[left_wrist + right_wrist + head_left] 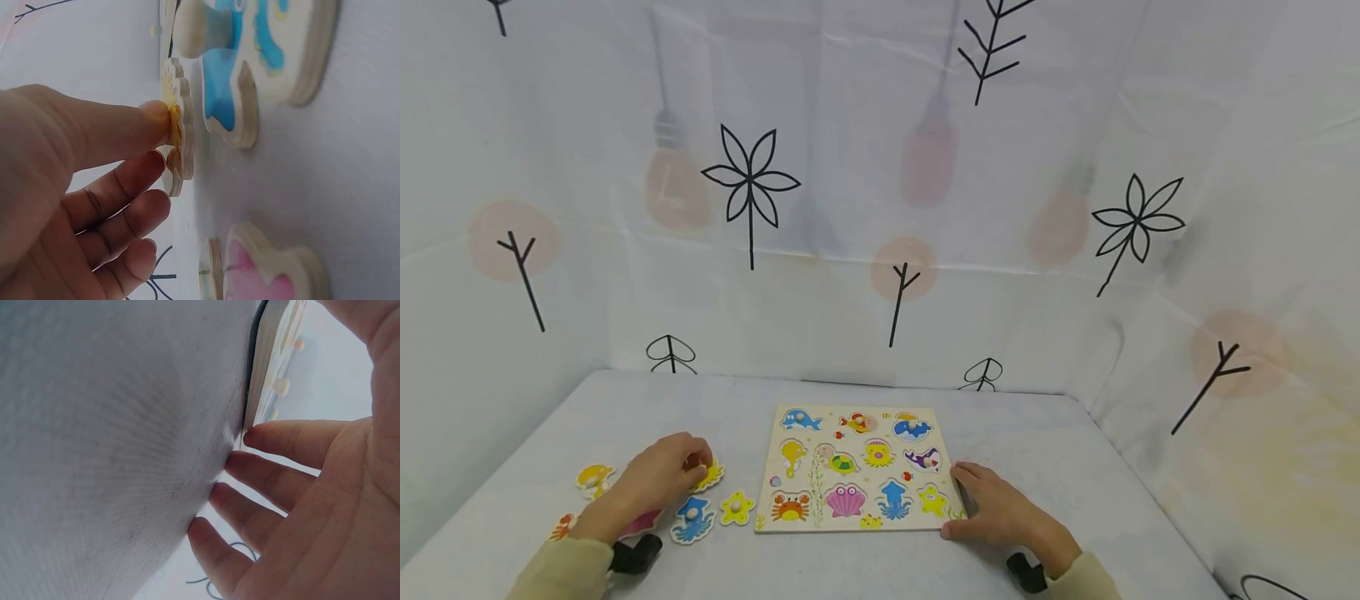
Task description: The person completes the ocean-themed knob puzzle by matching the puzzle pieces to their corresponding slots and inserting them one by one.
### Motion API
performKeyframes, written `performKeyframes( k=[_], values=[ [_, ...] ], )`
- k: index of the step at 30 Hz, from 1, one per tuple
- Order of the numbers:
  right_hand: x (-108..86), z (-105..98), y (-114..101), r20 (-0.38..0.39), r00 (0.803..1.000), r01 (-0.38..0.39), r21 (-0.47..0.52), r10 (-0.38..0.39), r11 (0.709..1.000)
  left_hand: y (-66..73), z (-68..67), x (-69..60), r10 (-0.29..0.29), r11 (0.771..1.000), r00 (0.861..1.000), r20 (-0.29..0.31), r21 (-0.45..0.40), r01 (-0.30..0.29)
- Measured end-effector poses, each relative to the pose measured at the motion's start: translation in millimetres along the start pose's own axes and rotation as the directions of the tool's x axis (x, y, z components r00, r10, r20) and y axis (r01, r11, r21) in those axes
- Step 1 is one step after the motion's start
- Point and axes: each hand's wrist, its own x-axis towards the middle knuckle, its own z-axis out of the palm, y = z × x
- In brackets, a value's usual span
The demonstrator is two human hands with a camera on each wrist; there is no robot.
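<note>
On the left of the worktop [730, 396], I see the left hand [658, 475] pinching a yellow piece [711, 477] at its fingertips. A blue squid [692, 528] lies just nearer. Far to the right, the right hand [1000, 510], fingers apart, touches the board's [770, 454] right edge.

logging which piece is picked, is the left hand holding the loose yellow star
No, the left hand pinches a scalloped yellow piece, while the loose yellow star lies untouched nearby.
</note>
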Motion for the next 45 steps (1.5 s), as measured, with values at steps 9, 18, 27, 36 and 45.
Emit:
performKeyframes(
  k=[9, 18, 27, 36, 45],
  values=[
    [-2.3, -1, 1, -0.003, 1.0, -0.021, 0.002, 0.021, 1.0, 14.8, 1.1, 3.8, 0.007, 1.0, 1.0, 0.009, -0.023, -0.007],
    [1.4, 2, 1, -0.009, 1.0, -0.009, -0.004, 0.009, 1.0, 43.7, 5.7, 1.4, 0.126, 0.991, 0.992, -0.004, -0.045, -0.126],
    [1.6, 1, -1, -0.006, 1.0, -0.01, 0.0, 0.01, 1.0, 69.8, 20.4, 11.6, 0.215, 0.976, 0.976, -0.024, -0.03, -0.216],
    [1.7, 1, -1, 0.003, 1.0, -0.029, -0.003, 0.029, 1.0, 95.2, 32.3, 27.5, 0.318, 0.948, 0.948, -0.03, -0.02, -0.319],
    [2.2, 2, -1, 0.003, 1.0, -0.031, -0.005, 0.031, 1.0, 118.9, 43.4, 41.9, 0.419, 0.908, 0.908, -0.019, -0.004, -0.419]
  ],
)
